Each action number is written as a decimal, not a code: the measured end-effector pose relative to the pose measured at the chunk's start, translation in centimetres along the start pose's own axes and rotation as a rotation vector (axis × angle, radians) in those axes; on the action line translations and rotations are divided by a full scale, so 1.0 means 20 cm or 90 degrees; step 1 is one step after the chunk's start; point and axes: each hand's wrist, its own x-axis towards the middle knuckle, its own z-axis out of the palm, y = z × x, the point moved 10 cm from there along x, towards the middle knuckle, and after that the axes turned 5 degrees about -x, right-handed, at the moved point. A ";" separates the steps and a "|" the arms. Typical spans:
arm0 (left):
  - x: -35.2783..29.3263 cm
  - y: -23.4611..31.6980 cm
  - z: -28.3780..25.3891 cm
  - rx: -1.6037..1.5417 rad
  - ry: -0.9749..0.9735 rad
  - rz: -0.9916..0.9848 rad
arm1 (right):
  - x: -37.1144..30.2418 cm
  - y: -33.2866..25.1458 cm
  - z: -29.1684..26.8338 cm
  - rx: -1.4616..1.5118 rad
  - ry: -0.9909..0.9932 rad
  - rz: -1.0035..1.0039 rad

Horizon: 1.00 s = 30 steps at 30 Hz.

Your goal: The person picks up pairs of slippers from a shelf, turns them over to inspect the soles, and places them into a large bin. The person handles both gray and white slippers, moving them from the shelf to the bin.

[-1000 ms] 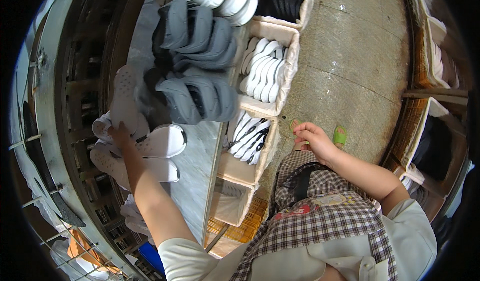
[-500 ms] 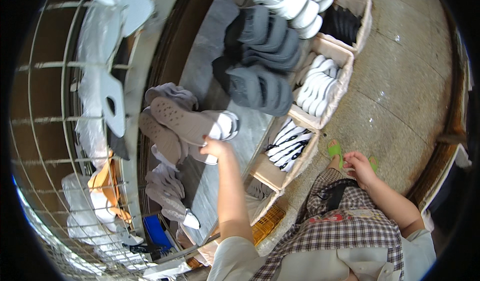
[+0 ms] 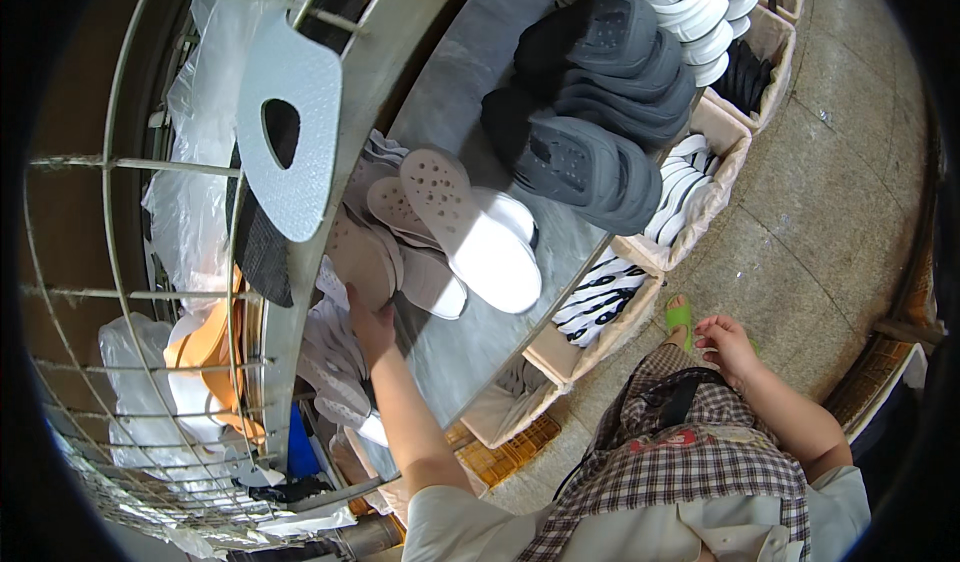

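My left hand [image 3: 372,328] is at the near end of a beige foam shoe [image 3: 358,257] in a loose pile on the bench. Its fingers close around that end and are partly hidden by it. Just beyond lies another foam shoe [image 3: 470,232], sole side up, with small holes at its far end and bright light across it. Stacked pale shoes [image 3: 330,362] sit beside my left wrist. My right hand [image 3: 728,347] hovers in front of my apron, fingers loosely bent and slightly apart, with nothing visible in them.
Dark grey foam shoes [image 3: 600,152] stand stacked farther along the grey bench [image 3: 440,362], with white ones [image 3: 680,7] behind. Cloth-lined baskets [image 3: 560,357] of shoe parts line its right side. A wire grid [image 3: 115,162] with a hanging light-blue cutout [image 3: 300,142] rises at left.
My left hand has let go of the foam shoe it held and moved left and nearer, to another in the pile. The first shoe now lies sole up. The view has shifted; my right hand stays put.
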 end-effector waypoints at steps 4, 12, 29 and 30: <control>0.18 -0.11 -0.09 0.140 0.052 -0.184 | 0.07 -0.05 0.17 -0.037 -0.026 -0.021; -0.26 -0.39 0.06 -0.092 -0.082 -0.021 | 0.07 -0.23 0.73 -0.120 -0.236 -0.201; -0.94 -0.26 -0.67 -0.177 -0.171 -0.032 | -0.13 -0.90 1.24 -0.383 -0.047 -0.645; -0.99 -0.25 -0.72 -0.199 -0.170 -0.048 | -0.14 -0.98 1.25 -0.416 0.024 -0.698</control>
